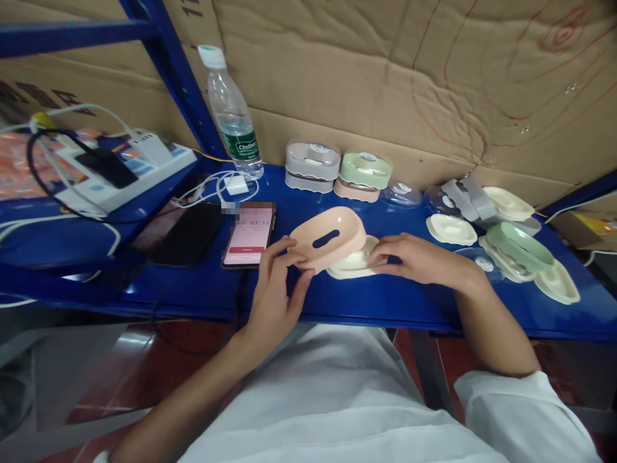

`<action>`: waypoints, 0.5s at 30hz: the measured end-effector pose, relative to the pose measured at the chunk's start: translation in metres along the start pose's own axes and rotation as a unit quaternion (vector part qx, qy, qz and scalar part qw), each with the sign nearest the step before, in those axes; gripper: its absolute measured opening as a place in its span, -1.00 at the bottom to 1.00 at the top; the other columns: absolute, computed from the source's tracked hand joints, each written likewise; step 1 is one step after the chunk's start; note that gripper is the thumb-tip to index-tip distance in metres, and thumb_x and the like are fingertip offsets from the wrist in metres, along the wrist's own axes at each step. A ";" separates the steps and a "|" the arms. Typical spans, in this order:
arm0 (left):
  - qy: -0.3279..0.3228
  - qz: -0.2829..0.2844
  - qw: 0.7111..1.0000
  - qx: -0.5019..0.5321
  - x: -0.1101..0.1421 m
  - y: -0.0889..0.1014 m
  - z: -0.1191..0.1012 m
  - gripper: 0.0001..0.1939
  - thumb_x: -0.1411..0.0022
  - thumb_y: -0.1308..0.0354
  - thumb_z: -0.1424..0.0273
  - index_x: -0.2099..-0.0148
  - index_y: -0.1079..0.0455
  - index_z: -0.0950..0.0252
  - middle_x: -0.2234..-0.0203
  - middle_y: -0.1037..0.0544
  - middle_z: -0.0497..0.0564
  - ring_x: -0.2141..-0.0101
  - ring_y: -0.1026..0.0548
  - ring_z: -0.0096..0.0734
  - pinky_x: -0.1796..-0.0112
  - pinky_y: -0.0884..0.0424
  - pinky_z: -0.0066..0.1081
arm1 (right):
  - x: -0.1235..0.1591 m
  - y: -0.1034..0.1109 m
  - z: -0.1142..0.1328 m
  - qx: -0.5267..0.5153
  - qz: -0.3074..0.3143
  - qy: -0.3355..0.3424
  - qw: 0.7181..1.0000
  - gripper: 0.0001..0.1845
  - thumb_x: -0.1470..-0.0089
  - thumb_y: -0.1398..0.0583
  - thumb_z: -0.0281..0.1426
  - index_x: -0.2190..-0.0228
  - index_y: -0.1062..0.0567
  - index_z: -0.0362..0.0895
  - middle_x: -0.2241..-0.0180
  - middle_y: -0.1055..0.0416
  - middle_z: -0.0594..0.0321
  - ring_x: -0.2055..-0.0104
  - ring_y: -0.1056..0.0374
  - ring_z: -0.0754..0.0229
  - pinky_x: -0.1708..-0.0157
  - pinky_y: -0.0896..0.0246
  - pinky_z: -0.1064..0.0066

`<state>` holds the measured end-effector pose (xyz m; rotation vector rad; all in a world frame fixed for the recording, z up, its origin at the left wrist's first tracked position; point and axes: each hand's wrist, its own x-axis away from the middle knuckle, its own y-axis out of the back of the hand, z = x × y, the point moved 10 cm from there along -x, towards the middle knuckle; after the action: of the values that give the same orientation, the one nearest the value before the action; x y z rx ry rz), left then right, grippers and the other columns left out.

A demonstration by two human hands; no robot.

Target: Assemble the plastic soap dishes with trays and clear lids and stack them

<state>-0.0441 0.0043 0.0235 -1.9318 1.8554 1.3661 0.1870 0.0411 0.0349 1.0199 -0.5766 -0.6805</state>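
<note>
Head view: blue tabletop [400, 299], cardboard [337, 77] behind, red floor [450, 357]; left hand [277, 297] pinches peach dish [348, 233], right hand [415, 258] pinches cream tray [354, 263].

At mid-frame, your left hand [279, 292] holds a case shell [348, 240] partly covering a base plate [354, 265], its right end at your right hand [409, 257]. Left of the shell, a phone [248, 235] lies on the table [409, 305]; behind it stands a bottle [234, 128], right of a power strip [130, 175]. Stacked cases [312, 161] sit upper centre before cardboard [332, 77]; loose case parts [523, 247] lie at right.
</note>
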 end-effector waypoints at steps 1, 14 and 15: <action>-0.004 0.012 1.000 0.001 0.000 -0.003 0.000 -0.78 -0.51 -0.16 0.48 -0.13 -0.31 0.20 -0.19 -0.38 0.19 -0.31 -0.42 -0.11 -0.28 -0.45 -0.04 | -0.002 0.000 0.007 0.000 -0.012 0.014 1.000 -0.70 -0.44 -0.16 -0.16 0.06 -0.62 -0.05 0.06 -0.62 0.14 0.07 -0.55 0.08 0.05 -0.32 0.31; -0.065 0.095 0.992 -0.050 0.005 -0.022 -0.013 -0.78 -0.54 -0.11 0.46 -0.17 -0.31 0.21 -0.19 -0.44 0.20 -0.26 -0.46 -0.10 -0.25 -0.46 -0.06 | -0.005 0.010 0.030 0.052 -0.101 0.038 0.993 -0.24 -0.40 -0.22 -0.04 -0.48 -0.19 0.04 -0.55 -0.01 0.02 -0.57 -0.01 -0.11 -0.48 -0.07 -0.05; -0.073 0.093 0.992 -0.053 0.005 -0.021 -0.016 -0.79 -0.52 -0.14 0.44 -0.15 -0.32 0.22 -0.17 -0.45 0.20 -0.23 -0.48 -0.08 -0.23 -0.48 -0.06 | -0.007 -0.001 0.033 0.050 -0.074 0.058 0.994 -0.19 -0.35 -0.29 -0.05 -0.48 -0.20 0.05 -0.56 0.01 0.02 -0.57 0.01 -0.12 -0.49 -0.06 -0.04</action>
<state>-0.0189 -0.0045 0.0191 -1.6861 1.9689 1.6433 0.1586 0.0274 0.0472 1.1959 -0.4395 -0.7222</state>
